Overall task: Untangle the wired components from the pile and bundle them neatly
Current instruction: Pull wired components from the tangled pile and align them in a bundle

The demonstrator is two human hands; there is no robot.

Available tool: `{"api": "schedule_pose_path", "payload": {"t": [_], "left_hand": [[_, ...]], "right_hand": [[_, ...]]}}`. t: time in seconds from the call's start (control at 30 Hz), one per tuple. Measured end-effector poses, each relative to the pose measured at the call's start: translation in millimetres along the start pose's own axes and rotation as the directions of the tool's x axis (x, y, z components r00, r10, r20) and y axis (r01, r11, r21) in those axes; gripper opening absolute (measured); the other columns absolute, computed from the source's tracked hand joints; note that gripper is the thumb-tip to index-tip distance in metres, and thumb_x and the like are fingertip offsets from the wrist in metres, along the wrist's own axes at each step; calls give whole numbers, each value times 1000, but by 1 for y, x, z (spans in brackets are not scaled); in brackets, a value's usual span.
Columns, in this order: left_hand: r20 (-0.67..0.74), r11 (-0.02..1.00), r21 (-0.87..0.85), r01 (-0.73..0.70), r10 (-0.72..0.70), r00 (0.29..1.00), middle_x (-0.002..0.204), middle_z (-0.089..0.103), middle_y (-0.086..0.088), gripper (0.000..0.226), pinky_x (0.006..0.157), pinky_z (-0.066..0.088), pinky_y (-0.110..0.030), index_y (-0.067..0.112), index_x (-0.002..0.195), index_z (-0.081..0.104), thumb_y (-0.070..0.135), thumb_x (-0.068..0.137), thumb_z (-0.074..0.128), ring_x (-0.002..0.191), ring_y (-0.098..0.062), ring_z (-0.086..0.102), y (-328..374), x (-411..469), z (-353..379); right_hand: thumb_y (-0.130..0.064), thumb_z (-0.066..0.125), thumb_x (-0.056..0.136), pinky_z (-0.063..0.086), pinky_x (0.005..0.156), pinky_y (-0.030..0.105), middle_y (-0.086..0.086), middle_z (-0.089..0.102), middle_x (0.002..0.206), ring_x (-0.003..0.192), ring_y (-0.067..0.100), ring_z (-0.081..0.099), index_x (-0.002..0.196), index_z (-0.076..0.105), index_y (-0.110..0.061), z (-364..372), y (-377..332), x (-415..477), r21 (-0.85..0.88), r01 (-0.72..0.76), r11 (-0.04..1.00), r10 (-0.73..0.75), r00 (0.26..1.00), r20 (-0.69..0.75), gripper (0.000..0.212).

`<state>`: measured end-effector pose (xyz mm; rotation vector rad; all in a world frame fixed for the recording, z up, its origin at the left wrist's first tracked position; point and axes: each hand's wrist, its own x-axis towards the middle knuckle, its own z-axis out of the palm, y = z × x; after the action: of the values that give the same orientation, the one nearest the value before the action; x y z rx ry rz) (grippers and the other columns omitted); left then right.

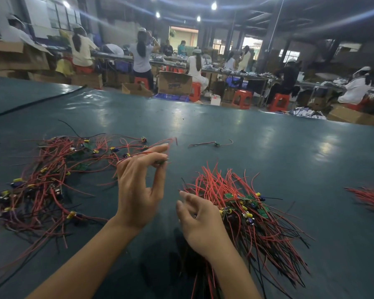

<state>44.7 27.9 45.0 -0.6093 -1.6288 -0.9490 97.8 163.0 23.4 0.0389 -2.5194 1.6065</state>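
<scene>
Red-wired component (161,162) pinched between left hand (138,190) thumb and fingertips, left of and beyond the sorted bundle (242,203), leads trailing leftward into the tangled pile (43,180); right hand (200,221) nearer, loosely curled on it, grip unclear tbh.

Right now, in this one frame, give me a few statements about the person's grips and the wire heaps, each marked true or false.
1. The left grip pinches a wired component above the table. True.
2. The right grip clutches the tangled pile. False: it is loosely curled at the near edge of the aligned bundle. The tangled pile lies to the left.
3. A single component lies alone on the table beyond both heaps. True.
4. All the wires are blue. False: they are red and black.
</scene>
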Motion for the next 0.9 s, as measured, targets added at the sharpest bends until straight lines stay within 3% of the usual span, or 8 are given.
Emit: {"api": "schedule_pose_path", "payload": {"t": [0.07,0.13,0.27,0.37,0.43,0.53,0.73,0.9], "left_hand": [[-12,999,-41,-31,30,999,116,68,2,21,83,41,-42,18,104,54,4,90,62,109,-4,62,0,2,-1],[38,995,-61,-81,83,996,117,67,4,21,85,41,-40,18,102,54,3,90,63,110,-6,62,1,2,-2],[302,982,-146,-121,161,940,122,66,7,23,85,45,-39,20,101,56,3,88,64,106,-9,64,8,-4,2],[435,978,-168,-123,185,881,128,61,9,14,85,46,-34,20,101,56,10,93,60,105,-10,64,10,-6,3],[503,974,-192,-121,204,840,134,58,6,12,87,45,-29,18,101,60,11,92,60,109,-10,63,11,-7,1],[567,980,-179,-88,176,805,136,58,-2,14,83,48,-33,11,93,66,3,81,66,101,-17,66,12,-8,2],[448,979,-189,82,12,894,117,63,0,16,77,53,-45,15,84,45,17,83,60,97,-17,66,15,-11,2],[309,973,-200,114,-48,950,82,64,5,17,67,52,-42,16,78,55,18,83,70,75,-14,64,13,-8,4]], "right_hand": [[-29,58,97,48,99,25,-2,66,124,112,4,61,135,59,-12,0,-3,0,20,29,999,-28,998,-54,41],[-32,60,94,52,83,21,1,73,107,93,0,64,121,68,-12,-1,-11,-1,206,89,975,-65,990,-123,34],[-44,52,88,56,61,28,8,73,86,79,17,67,85,78,-27,-8,-23,-4,494,168,853,-80,978,-195,31],[-41,55,91,50,50,25,6,69,76,70,16,62,87,77,-17,-12,-24,-3,527,121,841,7,972,-236,32],[-30,61,94,47,46,22,1,68,72,66,13,61,92,75,-15,-11,-21,-1,563,74,823,80,966,-244,21],[-19,64,94,47,44,21,5,68,70,64,11,62,91,74,-16,-12,-17,0,553,70,830,100,957,-271,12],[-20,60,97,48,45,21,8,69,74,63,12,62,83,70,-14,-10,-14,0,476,83,876,87,942,-325,19],[-13,61,96,51,46,23,8,71,76,66,13,67,87,71,-11,-9,-14,-1,381,110,918,7,956,-292,13]]}}
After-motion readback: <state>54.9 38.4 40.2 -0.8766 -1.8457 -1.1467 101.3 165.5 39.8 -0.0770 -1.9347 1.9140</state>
